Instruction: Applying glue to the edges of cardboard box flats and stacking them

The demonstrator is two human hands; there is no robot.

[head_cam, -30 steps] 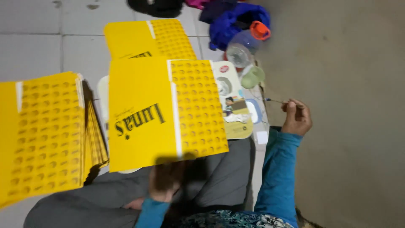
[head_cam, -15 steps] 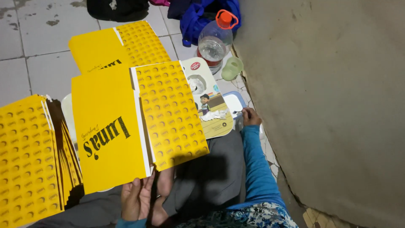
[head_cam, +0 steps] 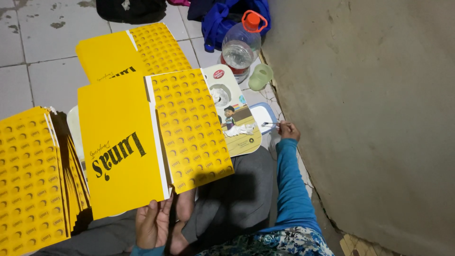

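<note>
My left hand [head_cam: 152, 225] holds the near edge of a flat yellow cardboard box blank [head_cam: 151, 137] over my lap. My right hand [head_cam: 288, 130], in a blue sleeve, is stretched forward and pinches a thin brush [head_cam: 270, 124] whose tip is over a small blue-rimmed white tray [head_cam: 262, 115]. Under the blank's right side lies an illustrated card [head_cam: 234, 111] with a white cloth on it.
A stack of yellow blanks [head_cam: 33, 175] lies at the left and another blank [head_cam: 128, 50] ahead. A clear water bottle with an orange cap [head_cam: 241, 45], a pale green cup [head_cam: 260, 77] and blue cloth [head_cam: 222, 19] stand by the grey wall [head_cam: 369, 118].
The view has tilted downward. My left hand now shows at the blank's near edge. My right hand has moved in toward the small tray with the brush.
</note>
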